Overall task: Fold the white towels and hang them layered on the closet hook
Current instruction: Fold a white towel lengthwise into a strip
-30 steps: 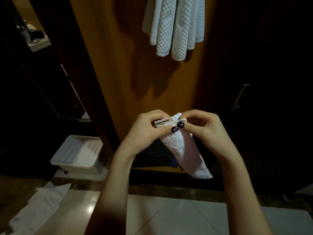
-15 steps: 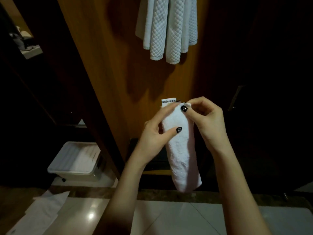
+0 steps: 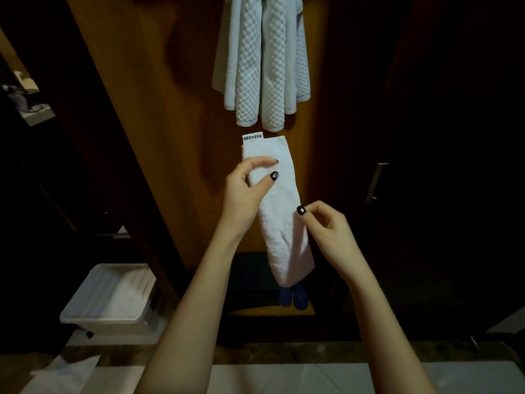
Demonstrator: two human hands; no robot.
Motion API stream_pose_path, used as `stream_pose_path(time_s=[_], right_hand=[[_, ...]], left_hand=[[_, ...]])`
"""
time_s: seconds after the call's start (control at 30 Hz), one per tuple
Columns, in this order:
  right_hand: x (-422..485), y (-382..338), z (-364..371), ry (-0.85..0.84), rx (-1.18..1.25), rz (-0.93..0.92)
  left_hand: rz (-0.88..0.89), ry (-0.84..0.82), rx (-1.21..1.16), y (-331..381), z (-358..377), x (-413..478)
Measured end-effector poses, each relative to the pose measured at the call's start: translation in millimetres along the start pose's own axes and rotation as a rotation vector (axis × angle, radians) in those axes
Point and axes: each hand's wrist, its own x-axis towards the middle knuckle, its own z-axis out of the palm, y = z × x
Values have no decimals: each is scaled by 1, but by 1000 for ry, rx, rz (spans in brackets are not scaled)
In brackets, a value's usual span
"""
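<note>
Wood panelling of the closet wall (image 3: pixel 170 137) is filling the space beyond both hands, and the quilted white towels (image 3: pixel 261 66) are hanging against it just above the left hand's fingertips, their hook lying out of view. The folded white towel (image 3: pixel 279 220) is dangling between the hands as a long narrow strip, its lower end drooping below the right wrist. The left hand (image 3: pixel 247 191) is pinching the strip near its top, thumb in front and fingers curled round the left edge. The right hand (image 3: pixel 326 228) is sitting at the strip's right edge about halfway down, thumb and forefinger drawn together; whether they are nipping the cloth or only brushing it I cannot tell. The printed label (image 3: pixel 252 137) is poking up past the left fingertips. The step seems to be squaring the fold before hanging, so the left pinch should be staying firm while the right is running down the edge to line up the layers, with the label tucked behind before the strip is draped evenly over the quilted ones.
</note>
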Motion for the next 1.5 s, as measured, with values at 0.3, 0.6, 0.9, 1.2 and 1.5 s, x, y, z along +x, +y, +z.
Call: stream_pose_path(time_s=[0.3, 0.6, 0.9, 1.2, 1.5], right_hand=[[-6, 10, -4, 9, -110, 55], [-14, 9, -9, 123, 19, -2], [-25, 3, -14, 131, 89, -32], [-26, 5, -21, 15, 60, 48], [-14, 0, -11, -179, 330, 135]], left_hand=[[19, 120, -77, 11, -7, 55], [-30, 186, -234, 7, -15, 67], [-65, 202, -307, 8, -14, 66], [-128, 100, -426, 19, -14, 59], [-150, 64, -626, 35, -26, 61]])
